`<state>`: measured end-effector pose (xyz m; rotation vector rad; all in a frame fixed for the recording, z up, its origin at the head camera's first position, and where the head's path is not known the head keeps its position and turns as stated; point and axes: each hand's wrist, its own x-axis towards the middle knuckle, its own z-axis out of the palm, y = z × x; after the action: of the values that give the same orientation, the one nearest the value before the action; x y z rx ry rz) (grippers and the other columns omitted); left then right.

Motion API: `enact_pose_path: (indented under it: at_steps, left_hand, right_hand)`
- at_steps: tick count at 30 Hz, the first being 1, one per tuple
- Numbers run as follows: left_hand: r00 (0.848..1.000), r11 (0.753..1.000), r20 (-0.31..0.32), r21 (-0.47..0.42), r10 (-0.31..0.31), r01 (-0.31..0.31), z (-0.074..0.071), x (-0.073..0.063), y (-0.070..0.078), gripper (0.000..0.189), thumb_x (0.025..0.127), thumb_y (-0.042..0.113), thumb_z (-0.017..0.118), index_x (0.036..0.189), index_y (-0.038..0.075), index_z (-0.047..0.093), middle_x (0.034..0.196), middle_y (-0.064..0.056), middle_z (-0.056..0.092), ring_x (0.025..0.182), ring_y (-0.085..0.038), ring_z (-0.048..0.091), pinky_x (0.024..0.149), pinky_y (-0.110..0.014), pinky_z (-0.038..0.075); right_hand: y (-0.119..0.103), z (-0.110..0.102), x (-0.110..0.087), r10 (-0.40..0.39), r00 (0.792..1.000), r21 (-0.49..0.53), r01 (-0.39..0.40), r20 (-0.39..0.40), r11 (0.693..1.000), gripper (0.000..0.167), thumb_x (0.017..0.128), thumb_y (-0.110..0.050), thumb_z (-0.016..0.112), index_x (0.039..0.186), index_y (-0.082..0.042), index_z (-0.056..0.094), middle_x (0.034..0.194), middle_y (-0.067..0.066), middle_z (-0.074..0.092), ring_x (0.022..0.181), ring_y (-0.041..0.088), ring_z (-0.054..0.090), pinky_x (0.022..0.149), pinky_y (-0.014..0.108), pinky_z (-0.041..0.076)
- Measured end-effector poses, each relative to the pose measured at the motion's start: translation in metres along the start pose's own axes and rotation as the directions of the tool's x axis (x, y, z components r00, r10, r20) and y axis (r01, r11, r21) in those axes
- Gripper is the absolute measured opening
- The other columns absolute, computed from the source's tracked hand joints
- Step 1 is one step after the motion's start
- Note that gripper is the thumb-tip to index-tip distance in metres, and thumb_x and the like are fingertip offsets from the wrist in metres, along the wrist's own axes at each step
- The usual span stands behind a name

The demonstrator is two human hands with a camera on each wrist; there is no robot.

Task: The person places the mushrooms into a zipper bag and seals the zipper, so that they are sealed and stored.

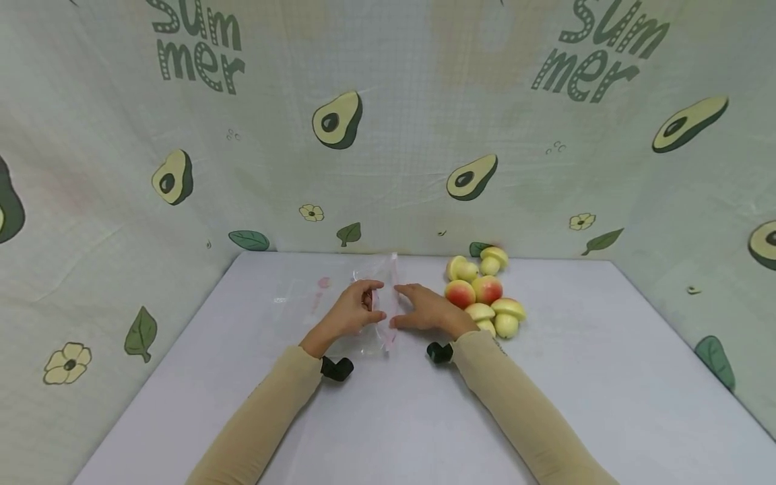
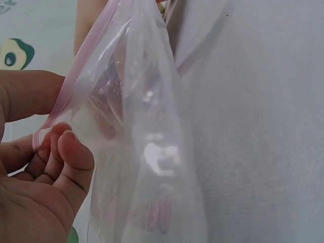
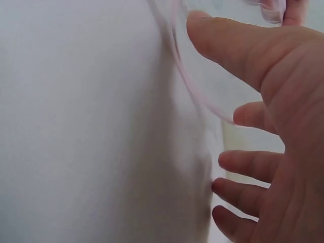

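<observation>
A clear plastic zip bag (image 1: 315, 289) with a pink zip strip lies on the table, its mouth toward the right. My left hand (image 1: 348, 310) grips the bag at its mouth; in the left wrist view its curled fingers (image 2: 76, 152) are at the pink edge, and the bag's side stands away from the table. On the other side of the mouth, my right hand (image 1: 427, 310) has thumb and fingers spread. One fingertip (image 3: 245, 115) touches the pink strip in the right wrist view, without a grip on it.
Beyond my right hand sit two red-yellow fruits (image 1: 487, 289) and several pale yellow mushroom-shaped pieces (image 1: 508, 316). The white table (image 1: 376, 424) meets a printed cloth backdrop (image 1: 400, 135) at the back and sides. Black wrist cameras (image 1: 337, 369) hang under both wrists.
</observation>
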<state>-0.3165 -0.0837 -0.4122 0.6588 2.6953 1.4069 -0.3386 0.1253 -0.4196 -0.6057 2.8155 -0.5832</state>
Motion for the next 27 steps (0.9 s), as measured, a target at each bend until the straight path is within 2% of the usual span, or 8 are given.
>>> enact_pose_path:
  at_steps: [6, 16, 21, 27]
  left_hand:
    - [1.000, 1.000, 0.009, 0.011, -0.004, 0.004, 0.001, 0.000, -0.001, 0.062, 0.076, 0.007, 0.080, 0.131, 0.000, 0.052, 0.081, -0.007, 0.048, 0.071, -0.017, 0.046, 0.057, -0.026, 0.038]
    - [1.000, 1.000, 0.009, -0.001, -0.007, 0.007, -0.002, 0.000, -0.001, 0.062, 0.076, 0.007, 0.080, 0.130, 0.000, 0.052, 0.080, -0.007, 0.048, 0.070, -0.017, 0.046, 0.057, -0.025, 0.038]
    - [1.000, 1.000, 0.009, -0.007, -0.003, 0.003, -0.003, -0.001, 0.000, 0.060, 0.076, 0.007, 0.080, 0.129, 0.001, 0.053, 0.080, -0.008, 0.049, 0.069, -0.017, 0.046, 0.057, -0.025, 0.038]
    - [1.000, 1.000, 0.026, -0.011, 0.011, -0.011, -0.002, 0.000, -0.001, 0.061, 0.076, 0.008, 0.080, 0.130, -0.002, 0.052, 0.080, -0.008, 0.049, 0.069, -0.016, 0.046, 0.057, -0.025, 0.039]
  right_hand:
    - [-0.002, -0.008, -0.004, -0.031, 0.999, 0.011, 0.032, -0.034, 0.999, 0.085, 0.080, -0.049, 0.073, 0.149, -0.019, 0.034, 0.148, 0.009, 0.037, 0.136, 0.025, 0.033, 0.110, 0.043, 0.027]
    - [-0.003, -0.035, -0.018, -0.056, 0.994, 0.072, 0.063, -0.094, 0.995, 0.089, 0.079, -0.049, 0.073, 0.151, -0.023, 0.028, 0.151, 0.008, 0.033, 0.137, 0.026, 0.031, 0.109, 0.048, 0.028]
    - [-0.002, -0.044, -0.023, -0.050, 0.991, 0.063, 0.059, -0.125, 0.996, 0.089, 0.079, -0.050, 0.073, 0.151, -0.025, 0.027, 0.151, 0.007, 0.033, 0.136, 0.027, 0.034, 0.107, 0.048, 0.031]
    - [0.000, -0.050, -0.028, -0.025, 0.993, 0.046, 0.031, -0.119, 0.998, 0.089, 0.080, -0.050, 0.072, 0.152, -0.025, 0.025, 0.152, 0.008, 0.032, 0.136, 0.028, 0.034, 0.107, 0.049, 0.031]
